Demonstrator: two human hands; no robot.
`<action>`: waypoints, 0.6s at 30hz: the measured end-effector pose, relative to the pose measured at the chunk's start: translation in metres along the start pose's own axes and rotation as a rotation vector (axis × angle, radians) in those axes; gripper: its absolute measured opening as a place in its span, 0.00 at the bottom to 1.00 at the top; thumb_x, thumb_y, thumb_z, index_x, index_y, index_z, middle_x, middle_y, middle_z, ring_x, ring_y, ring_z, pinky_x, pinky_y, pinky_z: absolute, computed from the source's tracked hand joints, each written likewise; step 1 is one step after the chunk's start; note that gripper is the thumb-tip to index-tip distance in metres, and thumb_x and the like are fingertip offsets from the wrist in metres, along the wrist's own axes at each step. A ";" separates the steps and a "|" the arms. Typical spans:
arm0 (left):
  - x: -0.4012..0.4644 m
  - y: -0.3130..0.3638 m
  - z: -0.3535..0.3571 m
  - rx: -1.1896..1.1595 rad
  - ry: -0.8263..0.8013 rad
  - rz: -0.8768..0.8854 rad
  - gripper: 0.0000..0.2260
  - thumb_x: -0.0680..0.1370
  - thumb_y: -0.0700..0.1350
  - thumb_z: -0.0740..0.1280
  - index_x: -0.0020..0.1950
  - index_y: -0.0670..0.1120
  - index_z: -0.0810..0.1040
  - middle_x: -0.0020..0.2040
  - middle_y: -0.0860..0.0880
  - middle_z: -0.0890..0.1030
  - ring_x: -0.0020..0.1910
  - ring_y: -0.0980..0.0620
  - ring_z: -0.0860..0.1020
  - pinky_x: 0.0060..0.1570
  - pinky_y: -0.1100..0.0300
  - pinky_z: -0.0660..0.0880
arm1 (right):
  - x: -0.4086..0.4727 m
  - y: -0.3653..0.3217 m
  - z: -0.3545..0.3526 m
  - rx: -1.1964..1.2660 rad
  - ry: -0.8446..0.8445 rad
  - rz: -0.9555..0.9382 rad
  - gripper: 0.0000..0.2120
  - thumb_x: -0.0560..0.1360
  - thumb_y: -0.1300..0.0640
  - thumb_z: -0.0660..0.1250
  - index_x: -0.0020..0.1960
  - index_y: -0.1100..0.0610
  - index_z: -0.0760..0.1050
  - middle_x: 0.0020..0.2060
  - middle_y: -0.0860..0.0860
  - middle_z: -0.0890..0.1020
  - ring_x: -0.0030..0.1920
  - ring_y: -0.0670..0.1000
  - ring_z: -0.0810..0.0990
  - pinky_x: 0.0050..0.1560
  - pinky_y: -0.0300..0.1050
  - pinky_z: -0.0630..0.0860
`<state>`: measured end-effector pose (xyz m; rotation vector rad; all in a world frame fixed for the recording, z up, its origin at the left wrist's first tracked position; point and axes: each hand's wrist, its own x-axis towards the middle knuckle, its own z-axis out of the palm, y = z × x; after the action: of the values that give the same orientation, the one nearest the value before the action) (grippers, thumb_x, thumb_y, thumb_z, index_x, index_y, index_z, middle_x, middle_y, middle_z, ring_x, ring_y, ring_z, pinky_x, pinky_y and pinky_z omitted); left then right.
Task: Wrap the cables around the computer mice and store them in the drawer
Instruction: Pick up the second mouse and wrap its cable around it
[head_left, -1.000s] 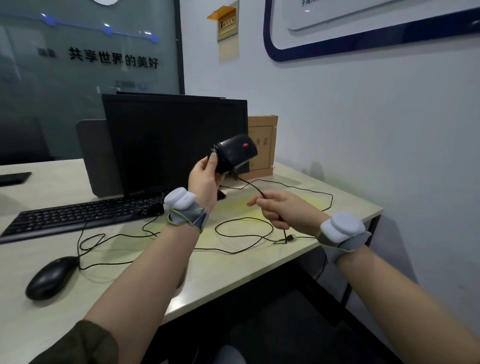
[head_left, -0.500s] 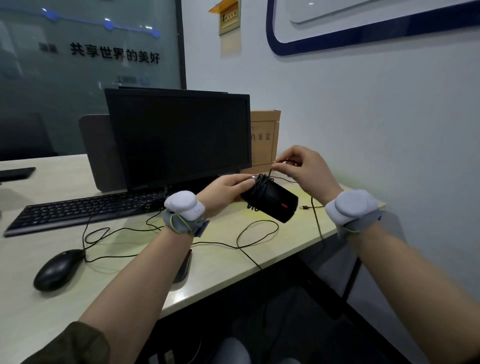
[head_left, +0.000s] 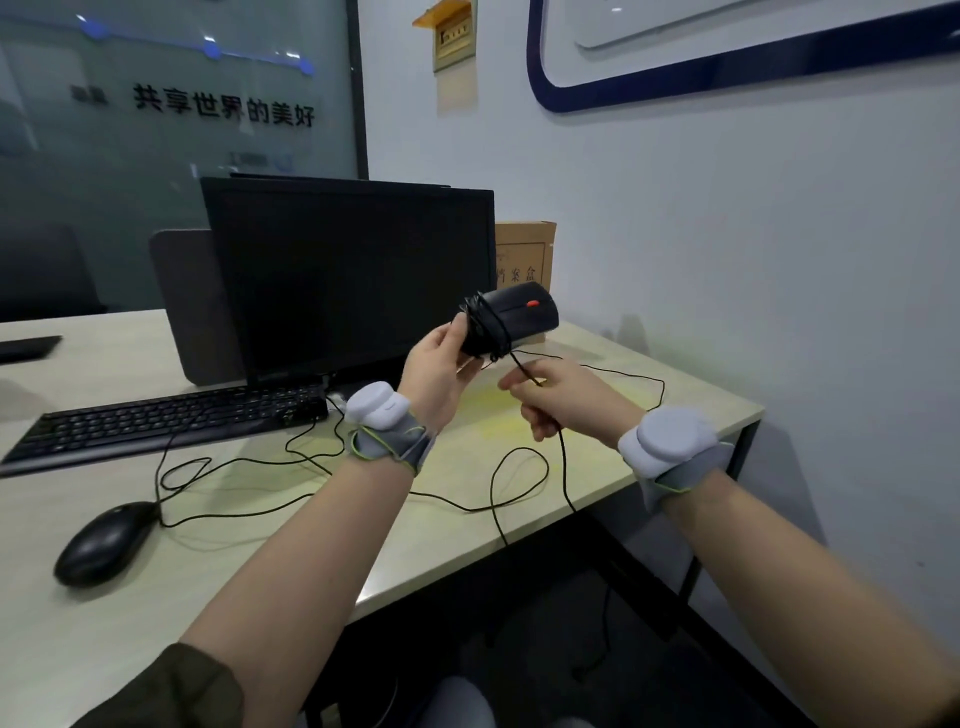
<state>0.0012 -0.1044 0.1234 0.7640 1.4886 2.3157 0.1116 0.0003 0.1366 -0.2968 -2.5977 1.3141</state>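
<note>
My left hand (head_left: 436, 369) holds a black mouse with a red scroll wheel (head_left: 519, 314) in the air above the desk, several turns of its black cable wound around its rear end. My right hand (head_left: 558, 397), just below and to the right, pinches that mouse's cable (head_left: 563, 467), which runs from the mouse through my fingers and hangs down over the desk's front edge. A second black mouse (head_left: 104, 543) lies on the desk at the left, its cable (head_left: 249, 512) looping loosely across the desktop. No drawer is in view.
A dark monitor (head_left: 348, 275) and a black keyboard (head_left: 166, 418) stand on the pale desk (head_left: 441, 519). A brown cardboard box (head_left: 524, 254) sits behind, against the white wall. The desk's corner and edge are at the right, with the floor below.
My right hand came down from above the mouse to below it, carrying the cable around. My left hand lifted the mouse and turned its front to the right.
</note>
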 end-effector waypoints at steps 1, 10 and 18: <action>0.001 -0.001 0.000 -0.009 0.040 0.005 0.12 0.81 0.45 0.57 0.59 0.38 0.71 0.42 0.46 0.75 0.42 0.54 0.75 0.34 0.70 0.75 | -0.001 -0.003 0.001 -0.027 -0.035 0.027 0.08 0.79 0.58 0.58 0.53 0.58 0.74 0.27 0.51 0.74 0.23 0.46 0.77 0.26 0.35 0.72; 0.000 -0.003 0.000 0.402 0.145 0.139 0.16 0.78 0.47 0.62 0.63 0.41 0.71 0.57 0.45 0.77 0.57 0.48 0.77 0.59 0.48 0.75 | -0.006 -0.014 -0.006 -0.310 -0.025 0.095 0.09 0.77 0.55 0.61 0.48 0.57 0.78 0.27 0.49 0.76 0.28 0.48 0.80 0.32 0.38 0.74; -0.008 -0.006 0.007 0.689 -0.085 0.218 0.16 0.78 0.47 0.62 0.65 0.43 0.72 0.57 0.45 0.78 0.56 0.50 0.76 0.55 0.59 0.74 | -0.007 -0.018 -0.024 -0.369 0.396 -0.138 0.05 0.73 0.53 0.67 0.39 0.47 0.79 0.33 0.43 0.80 0.39 0.47 0.79 0.45 0.49 0.78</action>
<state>0.0117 -0.1007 0.1184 1.2211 2.2869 1.8464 0.1232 0.0059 0.1645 -0.3837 -2.4448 0.6442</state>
